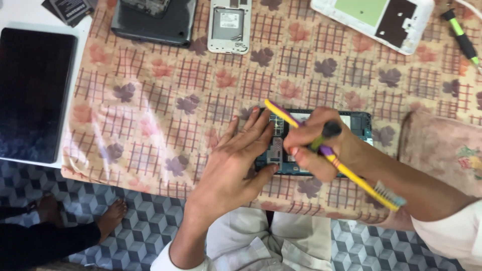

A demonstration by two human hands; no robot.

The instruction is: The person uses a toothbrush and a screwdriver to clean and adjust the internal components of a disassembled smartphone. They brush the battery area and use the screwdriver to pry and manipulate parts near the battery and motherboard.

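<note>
Grip: right hand is closed around two tools at once, a yellow and purple toothbrush and a dark-handled screwdriver.
Toothbrush: its bristled head points back toward the person, past the near edge of the table; its plain yellow end slants up and away over the phone.
Screwdriver: only the round dark cap and a short green stretch show between the fingers; the tip is hidden.
Left hand: left hand lies flat with fingers spread, holding nothing, fingertips pressing on the left end of the opened phone.
Opened phone: a dark handset with its back removed and inner parts exposed, lying lengthwise near the near edge of the table, mostly covered by both hands.
Table: covered by a leaf-patterned cloth in pink and brown.
Far edge: a dark tablet body, a small white phone shell, a white tablet shell with a green patch, and a green and black screwdriver at the far right corner.
Left side: a large black tablet rests on a white surface beside the cloth.
Floor: another person's bare feet stand on the grey patterned tiles at lower left.
</note>
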